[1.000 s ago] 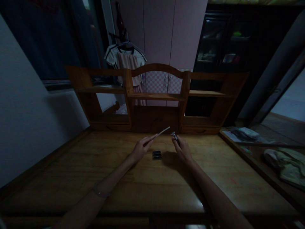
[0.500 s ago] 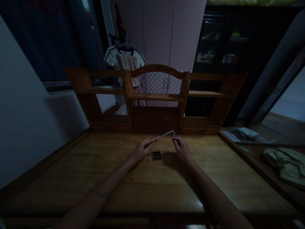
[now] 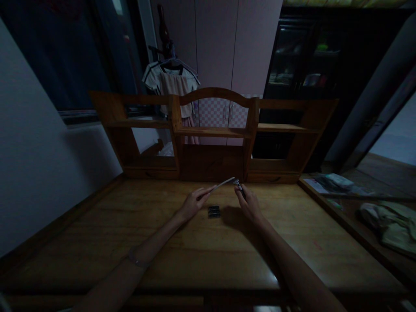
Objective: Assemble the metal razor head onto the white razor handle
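Note:
Above the wooden desk (image 3: 156, 251), my left hand (image 3: 194, 203) is closed round the lower end of a slim, pale toothbrush-like stick (image 3: 221, 183). The stick slants up to the right; poor light blurs the detail of its tip. My right hand (image 3: 249, 202) is wrapped round the handle of a razor (image 3: 239, 188). Its small silvery head points up and left, right beside the tip of the stick; whether they touch I cannot tell. Between my forearms, a small set of dark pieces (image 3: 213, 212), like razor cartridges in a row, lies flat on the desk.
A wooden shelf unit (image 3: 212, 132) stands along the desk's back edge. A raised side rail (image 3: 344, 225) borders the right side, with folded cloth (image 3: 396, 225) and a bag-like bundle (image 3: 338, 182) beyond. Clothes (image 3: 172, 84) hang behind the shelf. The wall (image 3: 58, 173) is at left.
The tip of the stick has shifted slightly left against the razor head. The razor head has tilted a little. Both hands stay in nearly the same place, and the dark pieces have not moved.

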Action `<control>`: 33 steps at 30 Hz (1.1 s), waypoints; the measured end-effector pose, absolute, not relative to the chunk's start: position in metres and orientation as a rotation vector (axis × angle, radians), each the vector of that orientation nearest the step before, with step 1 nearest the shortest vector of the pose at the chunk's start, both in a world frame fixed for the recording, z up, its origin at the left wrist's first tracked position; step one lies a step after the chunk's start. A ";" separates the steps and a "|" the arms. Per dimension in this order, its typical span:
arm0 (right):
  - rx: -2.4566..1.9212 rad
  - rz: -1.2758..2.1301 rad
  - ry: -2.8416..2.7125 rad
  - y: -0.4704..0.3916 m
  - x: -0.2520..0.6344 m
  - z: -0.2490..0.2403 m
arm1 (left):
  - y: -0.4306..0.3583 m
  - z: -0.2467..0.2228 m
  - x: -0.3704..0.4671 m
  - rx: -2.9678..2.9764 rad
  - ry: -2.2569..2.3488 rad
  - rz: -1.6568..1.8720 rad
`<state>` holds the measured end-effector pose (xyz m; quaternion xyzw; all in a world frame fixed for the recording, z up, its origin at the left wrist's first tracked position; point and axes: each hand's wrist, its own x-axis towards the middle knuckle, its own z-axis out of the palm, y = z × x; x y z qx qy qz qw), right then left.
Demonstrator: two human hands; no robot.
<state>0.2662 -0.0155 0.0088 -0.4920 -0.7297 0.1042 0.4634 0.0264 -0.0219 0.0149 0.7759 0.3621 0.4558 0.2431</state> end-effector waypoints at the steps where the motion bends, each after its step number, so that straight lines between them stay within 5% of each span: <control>1: -1.211 0.257 -1.795 -0.016 0.266 0.009 | -0.022 0.015 0.026 2.113 0.989 1.253; 33: -1.232 0.227 -1.803 -0.016 0.266 0.009 | -0.022 0.014 0.027 2.137 0.985 1.244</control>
